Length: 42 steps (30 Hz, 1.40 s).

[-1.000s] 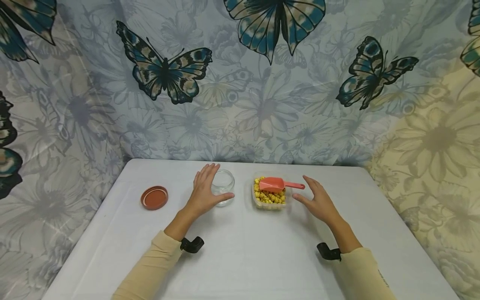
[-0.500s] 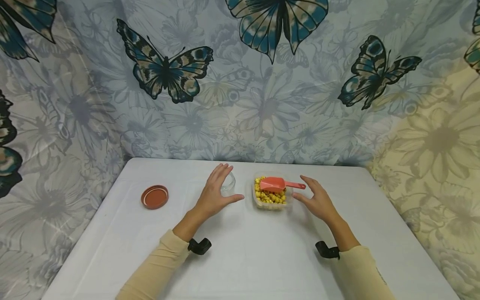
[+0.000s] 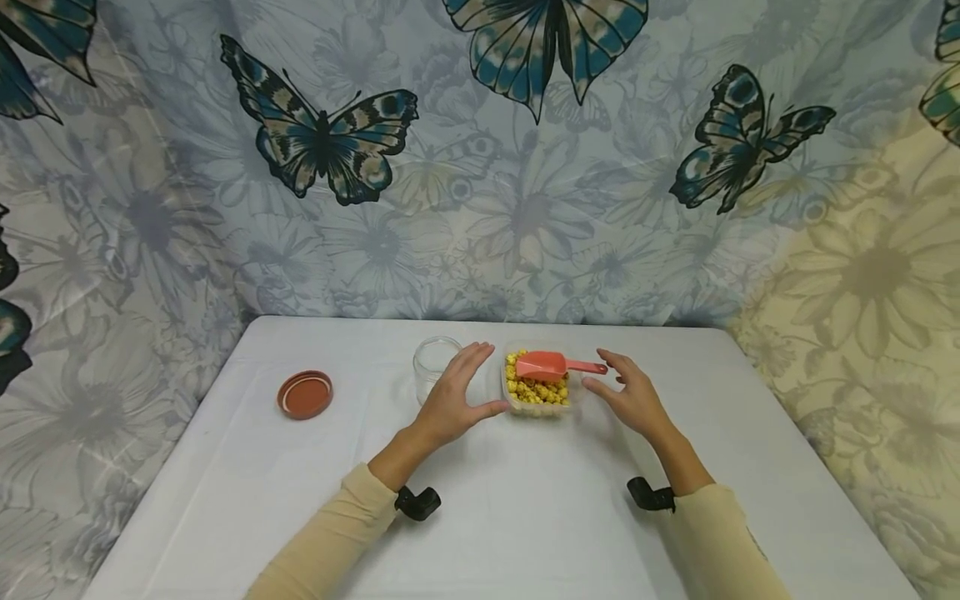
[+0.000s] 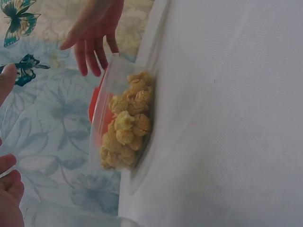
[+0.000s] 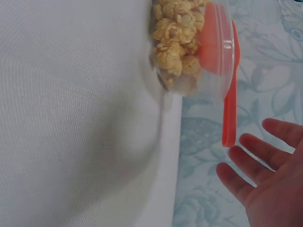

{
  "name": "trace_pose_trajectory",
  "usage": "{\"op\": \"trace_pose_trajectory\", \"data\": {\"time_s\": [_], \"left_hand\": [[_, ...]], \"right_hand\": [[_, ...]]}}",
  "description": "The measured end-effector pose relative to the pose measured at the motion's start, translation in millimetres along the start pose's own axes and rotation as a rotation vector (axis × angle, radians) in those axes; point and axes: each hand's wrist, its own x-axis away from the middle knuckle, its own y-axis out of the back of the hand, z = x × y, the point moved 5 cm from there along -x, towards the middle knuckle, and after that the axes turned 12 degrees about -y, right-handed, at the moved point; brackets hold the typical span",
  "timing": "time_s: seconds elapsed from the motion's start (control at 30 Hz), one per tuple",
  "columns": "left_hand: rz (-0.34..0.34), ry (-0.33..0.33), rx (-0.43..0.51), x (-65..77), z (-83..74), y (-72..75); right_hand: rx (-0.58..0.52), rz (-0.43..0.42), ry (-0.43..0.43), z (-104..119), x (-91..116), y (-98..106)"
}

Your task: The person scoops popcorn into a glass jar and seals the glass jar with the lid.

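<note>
A clear plastic tub (image 3: 534,411) of yellow popcorn (image 3: 537,392) stands between my hands, with a red scoop (image 3: 542,365) lying on top, its handle sticking out to the right. My left hand (image 3: 455,402) is held at the tub's left side, fingers spread and thumb apart, holding nothing. On the other side, my right hand (image 3: 632,400) has its fingers extended near the tip of the scoop's handle. The right wrist view shows a gap between those fingertips and the handle (image 5: 229,120). Behind my left hand is a glass jar (image 3: 433,357), partly hidden by it.
A reddish-brown round lid (image 3: 305,395) lies on the left part of the white table (image 3: 525,517). A butterfly-print cloth (image 3: 540,217) hangs behind the table's far edge.
My left hand has moved right, from in front of the glass jar to the tub's left side, uncovering more of the jar. My right hand has barely moved.
</note>
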Motion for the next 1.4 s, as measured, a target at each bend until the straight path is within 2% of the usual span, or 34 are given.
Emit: {"op": "trace_pose_trajectory", "data": {"time_s": [0.07, 0.3, 0.53, 0.73, 0.9, 1.1, 1.23, 1.4], "left_hand": [[0.017, 0.014, 0.02, -0.8, 0.3, -4.5], [0.089, 0.138, 0.105, 0.4, 6.7, -20.9], [0.139, 0.25, 0.142, 0.4, 15.1, -31.9], [0.172, 0.34, 0.161, -0.5, 22.8, -42.3], [0.171, 0.391, 0.16, -2.6, 33.5, -53.6], [0.2, 0.448, 0.169, -2.4, 41.8, -66.7], [0.202, 0.455, 0.168, -2.7, 44.2, -70.0], [0.198, 0.451, 0.147, -2.9, 46.5, -71.8]], "right_hand": [[-0.004, 0.0, -0.009, 1, -1, 0], [-0.016, -0.005, -0.031, -3, -5, -1], [-0.056, -0.007, -0.042, -10, -9, -3], [-0.102, 0.003, -0.105, -15, -12, -5], [-0.141, 0.008, -0.168, -21, -15, -8], [-0.298, 0.038, -0.267, -29, -17, -14], [-0.411, 0.055, -0.32, -30, -19, -19], [-0.594, 0.078, -0.432, -30, -21, -21]]}}
